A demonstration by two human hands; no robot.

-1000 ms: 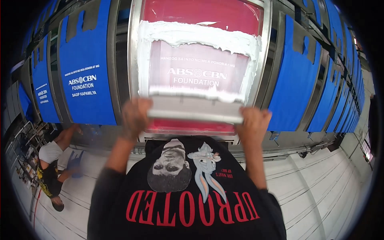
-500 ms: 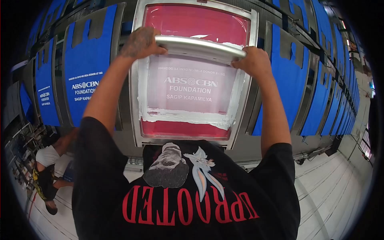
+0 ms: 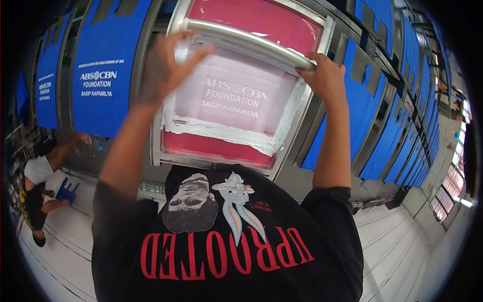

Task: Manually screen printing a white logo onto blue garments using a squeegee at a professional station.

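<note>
Across the upper part of the screen (image 3: 216, 148) lies a metal bar (image 3: 251, 38), sloping down toward its right end, where the right hand (image 3: 326, 78) is closed around it. The left hand (image 3: 168, 65), blurred, is open near the bar's left end, thumb and fingers spread; whether it touches the bar, one cannot tell. White ink (image 3: 221, 132) lies in a ragged band below the pale lettering and along the right side. The left hand hides part of the screen's left rim, and its forearm covers a corner of the blue sheet (image 3: 103, 75) beside it. At right, more sheets (image 3: 352, 105) run off in a row, the right forearm crossing the nearest. At lower left, another person (image 3: 37, 194) is near a blue piece (image 3: 67, 191) above the pale floor (image 3: 382, 246)
</note>
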